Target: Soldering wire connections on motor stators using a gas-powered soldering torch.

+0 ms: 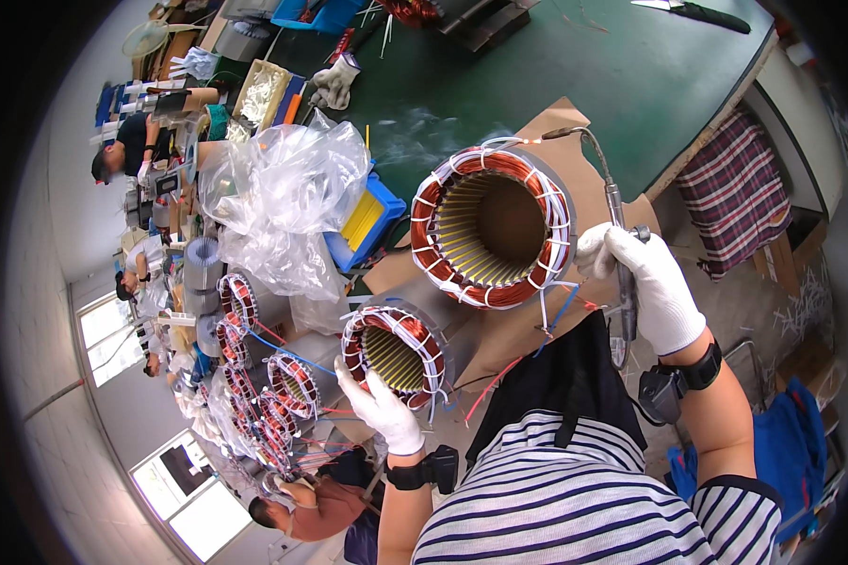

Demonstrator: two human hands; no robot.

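A large motor stator (558,212) with copper windings laced in white cord stands on brown cardboard in front of me. My right hand (643,282), in a white glove, is closed round the handle of a metal torch (614,202). The torch's thin bent neck reaches to the wire ends at the stator's far rim, where faint smoke drifts. A smaller stator (433,353) lies nearer, to the left. Against its near left rim is my gloved left hand (386,411), fingers stretched and apart, not wrapped round it.
Clear plastic bags (283,188) lie left of a blue bin (386,212) with yellow strips. More wound stators (292,386) crowd the left. On the green table (499,66) are a knife (697,13) and a glove (334,83). Several people sit at the far left.
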